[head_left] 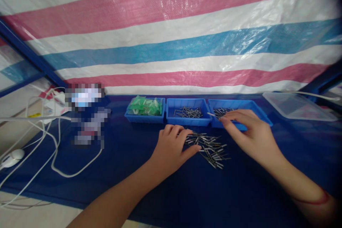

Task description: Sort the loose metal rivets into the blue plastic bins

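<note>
My left hand (172,148) rests at the left edge of a loose pile of thin metal pins (212,148) on the blue table. Its thumb and fingers are spread apart, with the thumb tip at the pile. Over the front of the right blue bin (256,108), my right hand (248,133) pinches a thin metal pin (210,114) between thumb and forefinger, its light end pointing left. Behind those fingers, more metal pins lie in the same bin, partly hidden. The middle blue bin (187,122) also holds scattered metal pins (191,112).
The left blue bin (144,118) is heaped with small green packets (145,105). A clear plastic lid (294,107) lies at the right. White cables (55,142), a white mouse (14,157) and blurred-out items (89,124) occupy the left. A striped sheet (171,50) hangs behind.
</note>
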`<state>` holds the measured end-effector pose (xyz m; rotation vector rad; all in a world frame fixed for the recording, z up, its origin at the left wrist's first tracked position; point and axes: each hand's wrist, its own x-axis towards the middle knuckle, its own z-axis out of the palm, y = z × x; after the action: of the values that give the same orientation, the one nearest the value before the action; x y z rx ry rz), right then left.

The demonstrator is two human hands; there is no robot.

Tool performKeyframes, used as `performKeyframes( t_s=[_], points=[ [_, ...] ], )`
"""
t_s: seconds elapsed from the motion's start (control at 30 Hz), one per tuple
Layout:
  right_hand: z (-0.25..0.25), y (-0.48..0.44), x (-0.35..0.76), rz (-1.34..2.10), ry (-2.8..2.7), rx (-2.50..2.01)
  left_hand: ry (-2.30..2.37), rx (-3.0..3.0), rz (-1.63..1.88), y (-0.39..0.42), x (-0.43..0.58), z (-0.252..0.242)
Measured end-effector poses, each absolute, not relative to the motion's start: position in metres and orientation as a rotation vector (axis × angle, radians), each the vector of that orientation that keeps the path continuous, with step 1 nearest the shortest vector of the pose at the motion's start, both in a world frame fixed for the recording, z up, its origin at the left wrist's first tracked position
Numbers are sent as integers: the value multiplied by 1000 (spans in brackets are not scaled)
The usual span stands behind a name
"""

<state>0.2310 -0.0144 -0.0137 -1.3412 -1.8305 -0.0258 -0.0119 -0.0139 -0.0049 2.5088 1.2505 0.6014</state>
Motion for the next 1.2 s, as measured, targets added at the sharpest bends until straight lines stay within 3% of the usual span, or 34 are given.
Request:
performKeyframes(
  t_s=[0.23,0.5,0.73,1.2],
  points=[
    [-24,3,262,-416,-1856,-1637,1440,2627,480,-20,-14,-20],
    [5,-30,251,66,-2171,-1523,1429,2659,452,-26,-14,-31],
    [-17,-47,248,344,-2411,-1581,1400,2629,390,-27,-14,-30],
    [-26,-33,220,421,-2369,-1512,1188,2622,322,-26,-24,-25]
  ],
)
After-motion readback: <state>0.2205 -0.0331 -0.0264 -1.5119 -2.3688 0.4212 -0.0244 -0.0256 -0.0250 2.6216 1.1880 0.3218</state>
